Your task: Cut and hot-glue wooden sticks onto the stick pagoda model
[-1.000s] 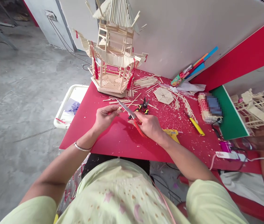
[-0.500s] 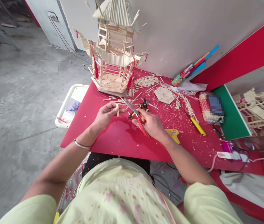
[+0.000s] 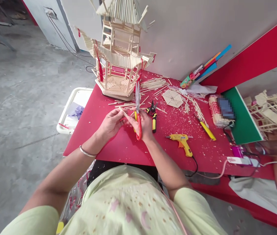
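The left hand's (image 3: 111, 123) fingers pinch a stick (image 3: 122, 111) between the hands, its far end toward eleven o'clock. The right hand's (image 3: 144, 125) fingers curl round the scissors (image 3: 138, 101), blades toward twelve; the glue gun (image 3: 183, 141) lies at four.

We are making out no readable word, brand or number around our two hands. To the right of our right hand (image 3: 142, 125), and a little nearer to us, the yellow glue gun (image 3: 183, 141) is carrying a small label (image 3: 183, 137) on its body, but its characters are staying too small to read. Farther off, beyond the right hand and to its right, the green canister (image 3: 185, 82) is showing coloured print that we are failing to decipher. Well to the right of that hand, a dark pixelated patch (image 3: 226, 108) is hiding any lettering.
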Demonstrator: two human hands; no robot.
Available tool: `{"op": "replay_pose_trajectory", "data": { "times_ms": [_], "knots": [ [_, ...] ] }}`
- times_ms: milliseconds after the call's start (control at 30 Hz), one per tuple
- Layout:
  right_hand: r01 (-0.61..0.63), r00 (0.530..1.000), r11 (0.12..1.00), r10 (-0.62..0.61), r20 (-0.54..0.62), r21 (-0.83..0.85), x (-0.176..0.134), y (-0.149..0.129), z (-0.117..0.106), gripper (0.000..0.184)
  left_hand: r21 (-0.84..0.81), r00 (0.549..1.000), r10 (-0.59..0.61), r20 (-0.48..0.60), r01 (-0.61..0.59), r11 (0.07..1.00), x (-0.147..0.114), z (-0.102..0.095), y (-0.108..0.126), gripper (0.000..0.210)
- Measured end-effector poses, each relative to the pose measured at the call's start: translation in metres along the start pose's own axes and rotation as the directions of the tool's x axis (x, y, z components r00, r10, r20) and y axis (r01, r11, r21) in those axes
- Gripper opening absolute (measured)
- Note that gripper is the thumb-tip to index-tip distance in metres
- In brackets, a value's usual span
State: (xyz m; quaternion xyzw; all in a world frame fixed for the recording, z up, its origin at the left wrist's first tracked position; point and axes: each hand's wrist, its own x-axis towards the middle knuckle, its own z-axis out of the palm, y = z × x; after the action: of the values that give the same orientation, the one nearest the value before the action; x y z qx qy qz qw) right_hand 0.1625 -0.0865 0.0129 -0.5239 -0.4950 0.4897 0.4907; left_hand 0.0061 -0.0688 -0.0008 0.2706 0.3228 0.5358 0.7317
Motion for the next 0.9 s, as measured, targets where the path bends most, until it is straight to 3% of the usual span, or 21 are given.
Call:
{"op": "replay_pose_trajectory", "data": {
  "times_ms": [67,133,200,267,300,367,467,600,900],
  "knots": [
    [-0.012,0.999,0.999,0.014,0.050,-0.044,0.003,-0.005,-0.017,0.065,0.161,0.998,0.070,0.004,-0.070,0.984,0.000,0.000,0.005,0.035],
    [-0.023,0.989,0.994,0.038,0.144,-0.102,0.006,-0.012,-0.035,0.066,0.408,0.974,0.217,0.061,-0.223,0.885,0.000,-0.002,0.010,0.033],
    [-0.006,0.970,0.985,0.048,0.239,-0.170,0.006,-0.019,-0.049,0.064,0.604,0.919,0.323,0.225,-0.392,0.694,0.002,-0.004,0.013,0.027],
    [0.043,0.956,0.971,0.029,0.291,-0.237,0.005,-0.024,-0.056,0.061,0.667,0.863,0.303,0.404,-0.505,0.548,0.003,-0.007,0.013,0.020],
    [0.072,0.955,0.962,0.009,0.295,-0.262,0.003,-0.025,-0.057,0.060,0.670,0.849,0.271,0.454,-0.526,0.524,0.003,-0.008,0.012,0.018],
    [0.108,0.963,0.953,-0.030,0.268,-0.282,0.001,-0.026,-0.055,0.060,0.671,0.858,0.200,0.473,-0.498,0.550,0.001,-0.007,0.007,0.017],
    [0.078,0.987,0.969,-0.041,0.158,-0.236,-0.002,-0.025,-0.049,0.066,0.627,0.913,0.083,0.399,-0.338,0.702,-0.004,-0.003,0.000,0.026],
    [0.063,0.995,0.986,-0.050,0.083,-0.156,-0.006,-0.026,-0.042,0.070,0.470,0.950,-0.008,0.313,-0.148,0.870,-0.008,0.002,-0.004,0.038],
    [0.167,0.984,0.973,-0.153,0.093,-0.159,-0.008,-0.012,-0.039,0.065,0.401,0.969,-0.022,0.244,-0.081,0.913,-0.009,0.006,0.001,0.041]
  ]
}}
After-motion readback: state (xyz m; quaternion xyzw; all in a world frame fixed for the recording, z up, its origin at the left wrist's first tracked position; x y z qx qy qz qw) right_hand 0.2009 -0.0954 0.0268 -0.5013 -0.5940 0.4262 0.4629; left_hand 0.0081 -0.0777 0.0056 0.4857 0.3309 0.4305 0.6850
